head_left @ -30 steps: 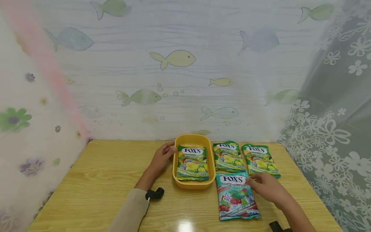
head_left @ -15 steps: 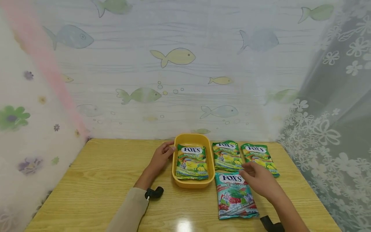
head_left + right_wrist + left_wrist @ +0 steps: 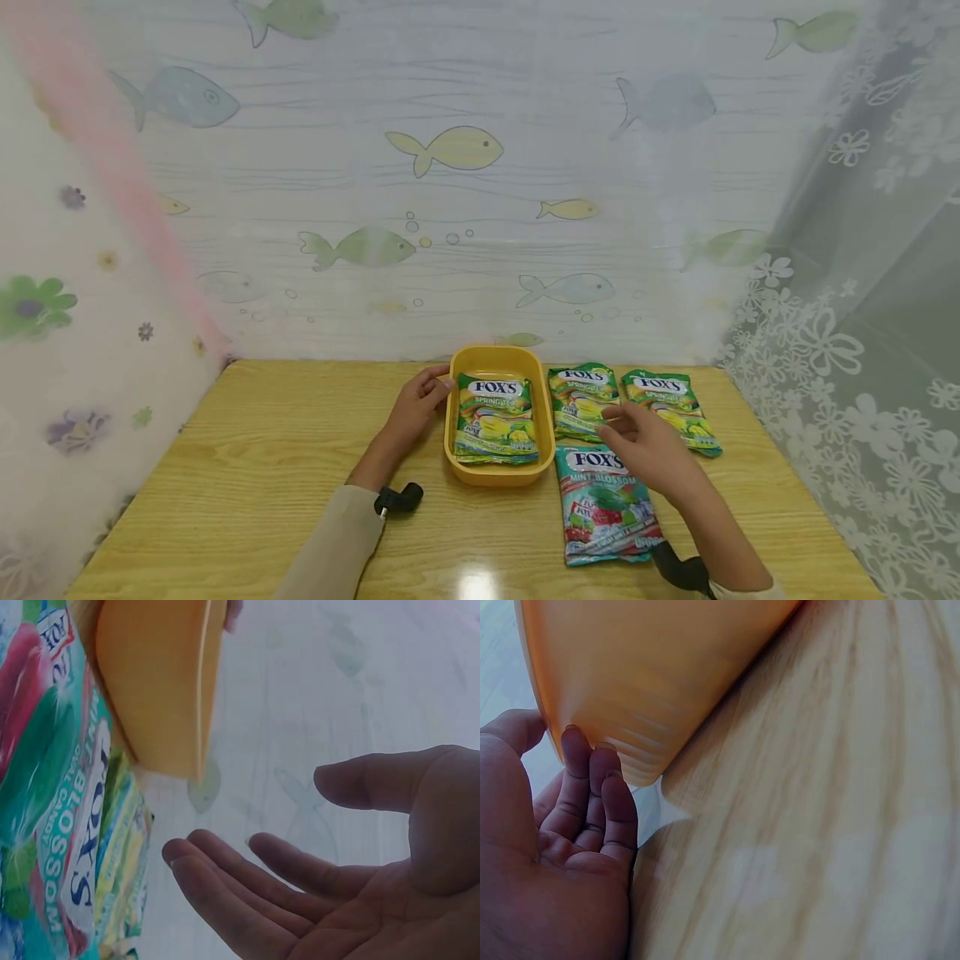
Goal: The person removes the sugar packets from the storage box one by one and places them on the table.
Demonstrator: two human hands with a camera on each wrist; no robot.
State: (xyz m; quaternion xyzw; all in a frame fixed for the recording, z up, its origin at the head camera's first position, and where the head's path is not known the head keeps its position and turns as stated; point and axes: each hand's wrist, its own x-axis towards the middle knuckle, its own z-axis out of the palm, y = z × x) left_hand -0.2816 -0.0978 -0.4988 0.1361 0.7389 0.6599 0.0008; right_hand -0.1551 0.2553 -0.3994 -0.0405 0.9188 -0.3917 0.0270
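My left hand (image 3: 417, 403) rests against the left side of a yellow plastic tray (image 3: 502, 478). In the left wrist view, its fingertips (image 3: 576, 750) touch the outer wall, with the thumb at the rim. A green Fox's Spring Tea candy bag (image 3: 497, 421) lies in the tray. My right hand (image 3: 651, 450) hovers with relaxed fingers and nothing in its grasp, partly covering the upper right of a teal Fox's Mint Blossom candy bag (image 3: 606, 517). Behind it lie two more Spring Tea bags, a nearer-left one (image 3: 581, 404) and a right one (image 3: 663, 390).
The bags outside the tray lie flat on a wooden table (image 3: 262, 467), right of the tray. A curtain printed with fish (image 3: 360, 292) hangs at the table's back edge. A sheer flowered curtain (image 3: 840, 400) borders the right side.
My right hand has moved left, from the right edge of the Mint Blossom bag to above its top, near the left Spring Tea bag. My left hand stays at the tray.
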